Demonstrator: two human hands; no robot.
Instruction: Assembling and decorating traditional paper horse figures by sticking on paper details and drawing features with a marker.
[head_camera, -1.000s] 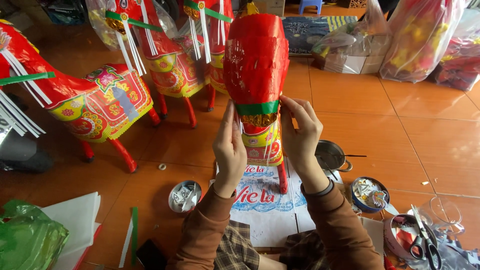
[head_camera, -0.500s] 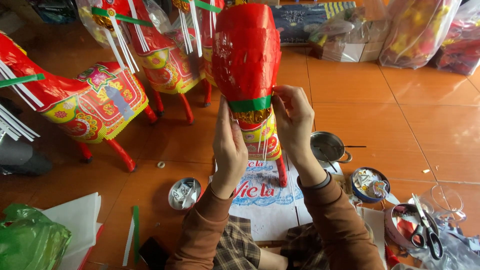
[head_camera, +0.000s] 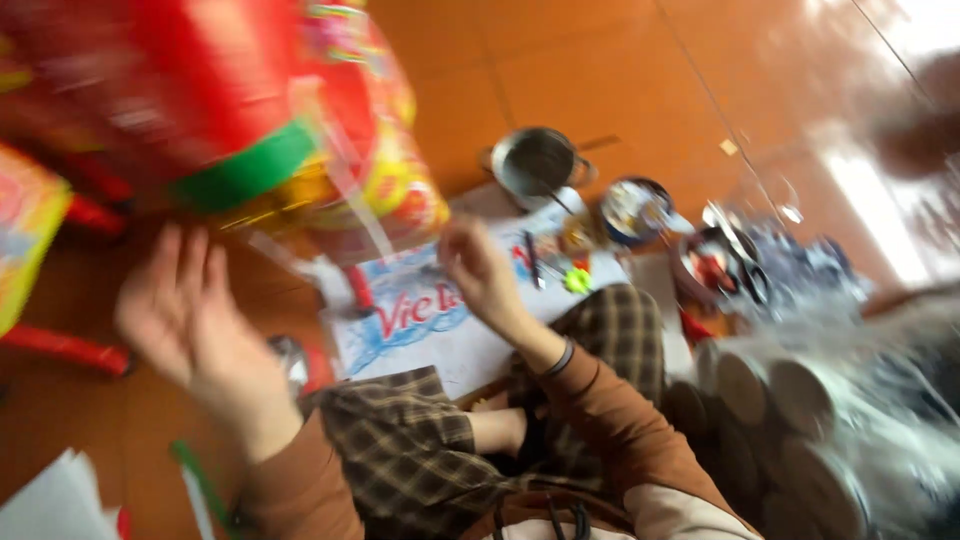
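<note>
left hand (head_camera: 185, 310) spread, empty | right hand (head_camera: 478, 270) loose, empty, near red paper figure (head_camera: 230, 110) | risk: unsupported figure may tip rightward onto metal pot (head_camera: 537, 160)

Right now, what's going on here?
A person sits on the tiled floor with a red and yellow paper figure tilted in front of them. Both hands are open, the left hand below the figure, the right hand beside it over a printed sheet. A small metal pot stands nearby. The picture is blurred.

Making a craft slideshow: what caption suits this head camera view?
Blurred view: both hands, left hand and right hand, open beneath a red paper figure, small metal pot beyond.
</note>
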